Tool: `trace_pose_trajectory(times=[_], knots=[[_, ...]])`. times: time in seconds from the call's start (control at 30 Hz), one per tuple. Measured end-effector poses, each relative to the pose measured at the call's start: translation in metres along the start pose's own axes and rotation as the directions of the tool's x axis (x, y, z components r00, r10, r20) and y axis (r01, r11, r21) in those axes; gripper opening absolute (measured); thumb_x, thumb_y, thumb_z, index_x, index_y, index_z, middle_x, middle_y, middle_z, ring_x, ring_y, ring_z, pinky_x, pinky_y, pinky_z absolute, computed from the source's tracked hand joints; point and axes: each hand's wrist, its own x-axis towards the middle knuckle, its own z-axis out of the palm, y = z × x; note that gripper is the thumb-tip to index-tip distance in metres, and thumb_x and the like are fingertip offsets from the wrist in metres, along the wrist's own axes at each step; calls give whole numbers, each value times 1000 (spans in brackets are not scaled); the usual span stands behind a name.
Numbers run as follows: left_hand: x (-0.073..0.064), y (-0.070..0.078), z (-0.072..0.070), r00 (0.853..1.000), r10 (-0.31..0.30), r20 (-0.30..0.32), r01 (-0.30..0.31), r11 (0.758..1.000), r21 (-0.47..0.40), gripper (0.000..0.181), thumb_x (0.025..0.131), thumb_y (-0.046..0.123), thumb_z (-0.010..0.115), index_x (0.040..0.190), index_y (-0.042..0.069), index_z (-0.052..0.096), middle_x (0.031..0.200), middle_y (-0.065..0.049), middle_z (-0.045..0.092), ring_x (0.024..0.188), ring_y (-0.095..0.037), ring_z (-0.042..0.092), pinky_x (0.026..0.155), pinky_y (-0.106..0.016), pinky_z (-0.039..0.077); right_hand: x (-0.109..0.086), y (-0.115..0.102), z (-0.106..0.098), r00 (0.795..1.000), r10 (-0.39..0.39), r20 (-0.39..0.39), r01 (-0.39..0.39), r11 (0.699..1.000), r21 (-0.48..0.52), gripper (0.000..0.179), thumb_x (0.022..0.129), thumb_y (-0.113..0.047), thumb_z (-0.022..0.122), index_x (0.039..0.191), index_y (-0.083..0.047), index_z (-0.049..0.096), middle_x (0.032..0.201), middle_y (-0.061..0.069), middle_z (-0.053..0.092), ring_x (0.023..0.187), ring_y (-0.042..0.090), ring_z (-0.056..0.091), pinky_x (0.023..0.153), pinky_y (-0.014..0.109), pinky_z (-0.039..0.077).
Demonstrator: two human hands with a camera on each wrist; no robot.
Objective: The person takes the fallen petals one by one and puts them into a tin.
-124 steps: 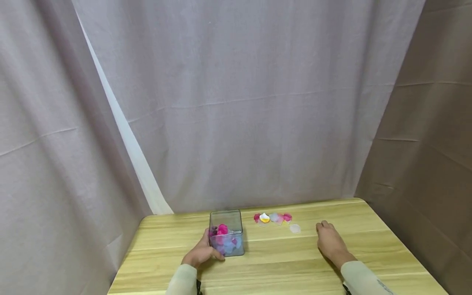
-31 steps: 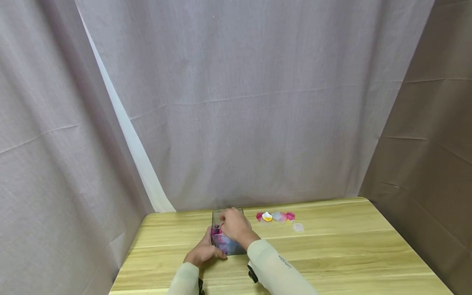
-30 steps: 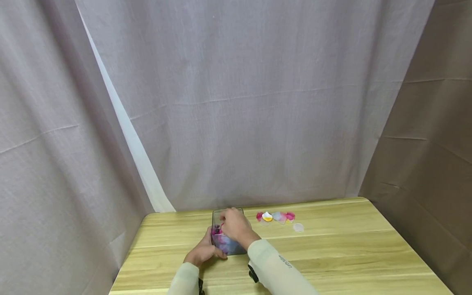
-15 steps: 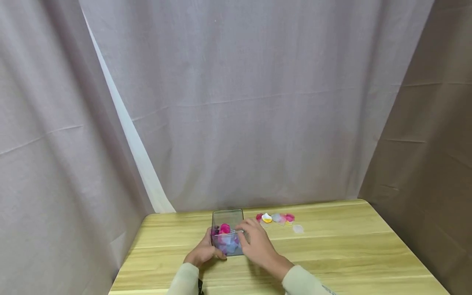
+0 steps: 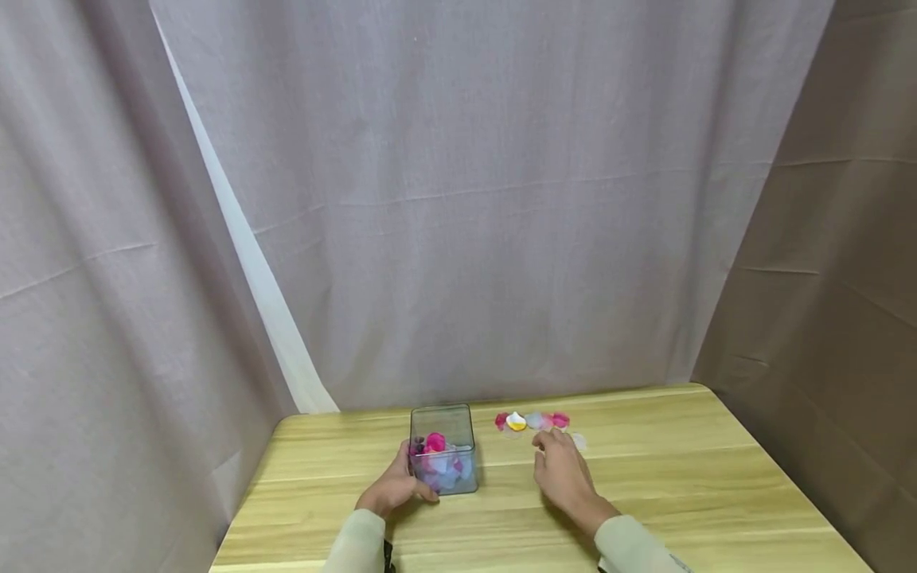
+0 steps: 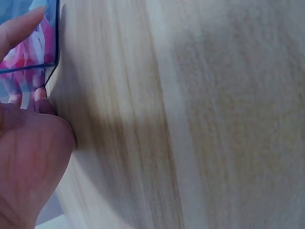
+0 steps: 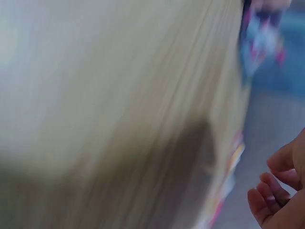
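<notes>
My left hand holds a clear square box by its left side, thumb across the front corner. Pink, purple and pale blue petals fill the lower part of it. In the left wrist view the left thumb lies along the box wall and the fingers go behind it. My right hand hovers just short of a row of loose petals, among them a white and yellow petal and a pink petal. Its fingers are loosely bent, with nothing seen between them in the right wrist view.
A pale petal lies just beyond the right hand, partly covered by it. The wooden table ends at the back against a grey curtain; a brown curtain hangs to the right.
My right hand reached from the right side into the box, drew back over its right wall, and has moved right to the loose petals. The left hand stays on the box.
</notes>
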Motion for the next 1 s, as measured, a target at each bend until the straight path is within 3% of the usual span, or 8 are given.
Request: trace_pose_trajectory(times=[0.2, 0.4, 0.7, 0.9, 1.0], knots=[[0, 1, 0, 1000, -9, 4, 9, 1000, 7, 119, 61, -7, 84, 163, 8, 23, 170, -31, 30, 158, -55, 23, 129, -75, 5, 21, 63, -4, 981, 168, 96, -160, 983, -87, 27, 91, -4, 65, 116, 7, 67, 102, 18, 59, 98, 34, 57, 83, 53, 56], [1, 2, -1, 1000, -20, -3, 20, 1000, 23, 121, 62, -4, 85, 164, 8, 22, 170, -33, 27, 159, -56, 20, 129, -75, 5, 30, 91, -4, 971, 170, 168, -158, 984, -85, 22, 88, 1, 61, 109, 11, 62, 98, 22, 62, 94, 37, 63, 87, 56, 58], [2, 0, -1, 1000, -19, -5, 19, 1000, 5, 122, 60, -5, 85, 164, 8, 22, 170, -33, 27, 158, -56, 22, 129, -75, 5, 35, 99, -3, 974, 159, 160, -152, 987, -53, 25, 83, 7, 57, 107, 11, 61, 95, 25, 66, 87, 37, 68, 84, 55, 61], [1, 1, -2, 1000, -12, 1, 12, 1000, -4, 119, 61, -7, 84, 163, 8, 24, 171, -33, 25, 159, -57, 19, 129, -76, 4, 38, 98, -7, 960, 175, 218, -175, 984, -22, 8, 100, -4, 57, 101, 4, 61, 88, 14, 63, 80, 26, 61, 74, 46, 57], [1, 1, -1, 1000, -15, 4, 15, 1000, -15, 119, 61, -8, 84, 162, 9, 24, 171, -32, 26, 159, -55, 20, 130, -75, 5, 38, 90, -12, 949, 188, 254, -207, 977, 51, 16, 106, -9, 53, 93, -2, 58, 81, 8, 58, 75, 21, 54, 67, 37, 50]])
